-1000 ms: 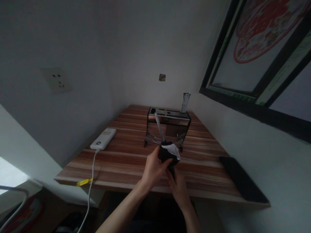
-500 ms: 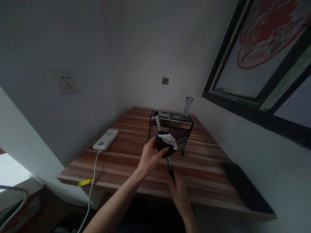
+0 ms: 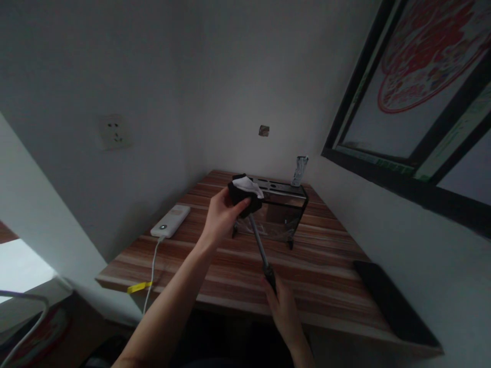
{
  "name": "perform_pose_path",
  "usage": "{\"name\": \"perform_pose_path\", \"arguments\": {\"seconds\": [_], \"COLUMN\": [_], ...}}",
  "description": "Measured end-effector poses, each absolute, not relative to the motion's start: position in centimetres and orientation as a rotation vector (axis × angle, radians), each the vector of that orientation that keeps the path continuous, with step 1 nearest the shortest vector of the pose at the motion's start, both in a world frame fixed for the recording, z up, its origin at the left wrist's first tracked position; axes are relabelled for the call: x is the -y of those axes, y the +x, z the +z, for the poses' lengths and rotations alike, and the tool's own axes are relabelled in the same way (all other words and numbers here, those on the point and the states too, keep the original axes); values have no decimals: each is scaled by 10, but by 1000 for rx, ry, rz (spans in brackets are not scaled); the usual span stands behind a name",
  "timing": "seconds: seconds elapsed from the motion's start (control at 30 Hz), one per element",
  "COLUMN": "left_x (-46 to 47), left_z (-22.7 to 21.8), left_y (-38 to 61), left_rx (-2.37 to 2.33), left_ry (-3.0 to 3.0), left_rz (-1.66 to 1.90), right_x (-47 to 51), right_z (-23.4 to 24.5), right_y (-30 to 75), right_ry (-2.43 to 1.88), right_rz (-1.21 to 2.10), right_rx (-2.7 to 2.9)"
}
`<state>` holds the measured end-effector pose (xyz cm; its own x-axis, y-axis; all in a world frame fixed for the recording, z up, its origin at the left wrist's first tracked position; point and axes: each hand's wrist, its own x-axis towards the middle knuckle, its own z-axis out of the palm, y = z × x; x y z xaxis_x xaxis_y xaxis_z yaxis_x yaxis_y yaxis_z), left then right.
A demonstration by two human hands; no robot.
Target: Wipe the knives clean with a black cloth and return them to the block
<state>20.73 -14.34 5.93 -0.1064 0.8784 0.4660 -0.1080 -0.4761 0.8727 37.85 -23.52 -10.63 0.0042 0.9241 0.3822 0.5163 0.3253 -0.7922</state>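
Note:
My left hand [image 3: 222, 215] is closed on a folded black cloth [image 3: 241, 202] with a white piece [image 3: 247, 185] on top. The cloth is wrapped about the upper part of a long metal rod-like tool [image 3: 258, 240], whose far end it hides. My right hand [image 3: 283, 301] grips the tool's dark handle [image 3: 269, 276] near the table's front edge. What kind of tool it is I cannot make out. Behind the cloth stands a black-framed rack [image 3: 286, 219] with clear sides and slots on top.
A silvery wrapped item [image 3: 299, 171] stands upright at the rack's back right. On the left of the striped wooden table [image 3: 330, 276] lies a white power bank [image 3: 171, 221] with a white cable [image 3: 154, 268] and yellow tag [image 3: 138, 288]. A flat black slab [image 3: 395, 301] lies at right.
My left hand has slid the cloth up the rod, away from the handle, covering the far end and baring more of the shaft below. My right hand stays on the handle.

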Motion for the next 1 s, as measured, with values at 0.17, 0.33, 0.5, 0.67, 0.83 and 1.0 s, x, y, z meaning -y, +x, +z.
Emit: {"name": "perform_pose_path", "arguments": {"seconds": [0.17,0.33,0.5,0.67,0.83,1.0], "left_x": [136,131,131,136,145,152], "left_z": [64,65,66,67,62,46], "left_y": [201,201,202,202,208,220], "left_rx": [-848,-824,-799,-830,-841,-860], "left_ry": [1440,1448,1426,1419,1422,1416], "left_rz": [1708,1759,1793,1730,1667,1591], "right_x": [235,234,234,235,234,235], "right_z": [-106,-109,-113,-111,-110,-108], "right_y": [378,378,379,379,379,379], "right_ry": [-1326,-1321,-1336,-1363,-1354,-1344], "right_rz": [508,484,460,483,488,492], "right_rx": [1665,1667,1680,1681,1665,1627]}}
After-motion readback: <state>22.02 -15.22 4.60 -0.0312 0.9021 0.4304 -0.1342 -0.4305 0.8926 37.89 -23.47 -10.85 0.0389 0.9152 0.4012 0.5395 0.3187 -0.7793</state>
